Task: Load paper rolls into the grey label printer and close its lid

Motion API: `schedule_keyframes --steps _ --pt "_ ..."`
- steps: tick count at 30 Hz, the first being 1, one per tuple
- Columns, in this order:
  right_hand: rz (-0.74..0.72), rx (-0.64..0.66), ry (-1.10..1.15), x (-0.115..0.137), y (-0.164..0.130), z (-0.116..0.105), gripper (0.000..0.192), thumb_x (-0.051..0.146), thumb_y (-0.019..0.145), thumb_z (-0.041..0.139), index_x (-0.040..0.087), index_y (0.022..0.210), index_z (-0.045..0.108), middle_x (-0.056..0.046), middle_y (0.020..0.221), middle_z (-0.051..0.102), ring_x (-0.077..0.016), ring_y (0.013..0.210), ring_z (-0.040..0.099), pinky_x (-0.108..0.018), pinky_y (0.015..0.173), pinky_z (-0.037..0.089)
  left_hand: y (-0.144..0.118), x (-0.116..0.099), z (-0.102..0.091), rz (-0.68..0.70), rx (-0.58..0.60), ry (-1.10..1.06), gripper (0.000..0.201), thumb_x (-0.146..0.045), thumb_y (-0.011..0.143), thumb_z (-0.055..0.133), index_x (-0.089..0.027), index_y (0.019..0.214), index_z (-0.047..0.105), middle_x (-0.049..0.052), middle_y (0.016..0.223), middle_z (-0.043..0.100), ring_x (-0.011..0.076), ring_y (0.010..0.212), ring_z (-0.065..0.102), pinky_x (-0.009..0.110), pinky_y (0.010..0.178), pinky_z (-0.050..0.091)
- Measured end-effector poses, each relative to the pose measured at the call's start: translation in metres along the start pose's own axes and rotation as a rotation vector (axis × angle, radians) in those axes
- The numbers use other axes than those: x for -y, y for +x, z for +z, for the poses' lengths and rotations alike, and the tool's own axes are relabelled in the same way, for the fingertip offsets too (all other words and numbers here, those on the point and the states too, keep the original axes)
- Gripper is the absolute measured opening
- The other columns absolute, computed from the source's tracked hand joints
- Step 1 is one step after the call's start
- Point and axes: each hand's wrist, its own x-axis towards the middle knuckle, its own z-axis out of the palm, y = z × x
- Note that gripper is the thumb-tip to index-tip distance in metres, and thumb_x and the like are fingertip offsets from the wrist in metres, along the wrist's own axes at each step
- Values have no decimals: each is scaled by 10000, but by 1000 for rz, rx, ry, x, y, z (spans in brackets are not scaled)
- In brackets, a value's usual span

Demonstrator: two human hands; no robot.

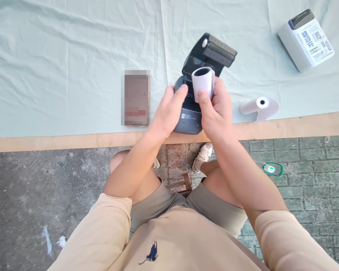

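Note:
A dark portable printer [190, 118] lies near the table's front edge with its lid [214, 51] swung open away from me. My left hand [167, 111] grips the printer's left side, thumb on top. A white paper roll [202, 82] is held in my right hand [217, 113], just above the printer's open bay, hollow core facing up.
A phone [136, 98] lies left of the printer on the pale green cloth [73, 56]. To the right lie another paper roll [259, 106], partly unrolled, and a white box-shaped device [305, 39] at the far right. The wooden table edge [59, 142] runs below.

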Motion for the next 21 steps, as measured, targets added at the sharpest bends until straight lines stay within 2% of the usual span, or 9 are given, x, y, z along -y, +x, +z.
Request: schedule_keyframes --steps 4,7,10,13,17,21 --pt "-28 12 32 14 8 -8 551 735 1087 509 310 1408 646 -61 1317 751 -296 1259 730 -475 1125 606 0 -5 12 -157 21 -226 273 -445 1111 585 -202 989 612 22 1092 697 295 1368 736 428 1087 630" --pt "-53 72 -76 22 14 -22 386 553 1051 671 321 1356 714 -54 1339 779 -310 1268 738 -492 1134 611 5 2 11 -194 21 -286 289 -479 1089 607 -203 1012 634 25 1014 706 276 1247 786 391 1006 669" --pt "-79 132 -257 29 19 -33 257 334 977 772 324 1232 796 -49 1244 828 -326 1162 769 -511 1045 639 8 12 8 -181 21 -298 295 -514 1063 646 -219 1076 637 17 994 715 260 1161 807 364 945 680" --pt "-104 187 -409 32 23 -38 283 207 919 798 339 1166 842 -32 1176 852 -350 1092 785 -550 954 637 8 16 4 -150 35 -292 276 -503 1068 639 -228 1080 618 -8 939 704 233 1086 816 324 879 676" --pt "-127 196 -567 26 26 -34 287 190 893 827 356 1122 869 -29 1180 849 -380 1070 753 -603 948 584 7 15 2 -174 61 -281 279 -508 1068 651 -232 1077 617 -26 897 689 214 1033 817 297 833 667" --pt "-163 197 -605 16 29 -29 160 303 959 812 357 1092 883 -68 1137 796 -357 1021 682 -583 906 551 8 16 0 -199 43 -293 300 -517 1045 691 -224 1045 628 -5 924 723 243 1088 807 329 872 662"
